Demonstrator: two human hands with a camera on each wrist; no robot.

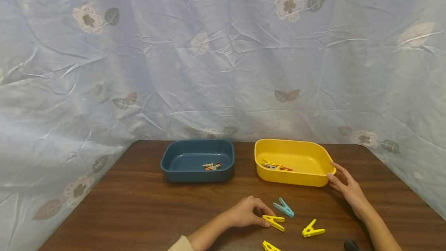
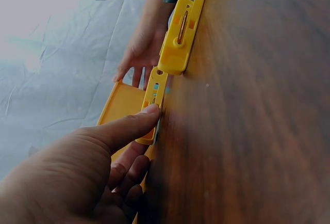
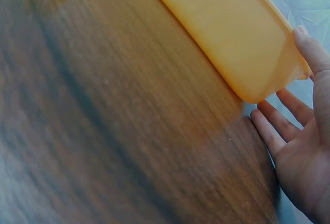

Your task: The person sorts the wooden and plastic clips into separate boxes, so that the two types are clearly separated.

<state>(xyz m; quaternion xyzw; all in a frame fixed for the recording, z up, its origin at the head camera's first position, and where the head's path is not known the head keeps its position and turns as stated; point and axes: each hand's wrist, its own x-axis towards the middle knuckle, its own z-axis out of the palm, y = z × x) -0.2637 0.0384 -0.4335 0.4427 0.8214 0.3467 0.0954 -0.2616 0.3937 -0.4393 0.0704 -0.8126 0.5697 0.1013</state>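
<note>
My left hand [image 1: 248, 213] is at a yellow clothespin [image 1: 274, 222] lying on the table, thumb and fingers at either side of its end. In the left wrist view the thumb presses on this clothespin [image 2: 153, 97]. My right hand [image 1: 350, 191] holds the right end of a yellow bin [image 1: 296, 179], its thumb at the rim in the right wrist view. Several clothespins [image 1: 275, 165], yellow and red among them, lie inside the bin. A light-blue clothespin [image 1: 285, 208] is just beyond the left hand. Another yellow clothespin [image 1: 312, 229] lies to the right.
A dark blue bin [image 1: 198, 176] stands left of the yellow one, with a few small pale and red clips [image 1: 211, 166] inside. One more yellow clothespin [image 1: 270, 246] is cut off at the bottom edge. A black object [image 1: 351, 245] lies near the right forearm. Behind hangs a floral curtain [image 1: 223, 69].
</note>
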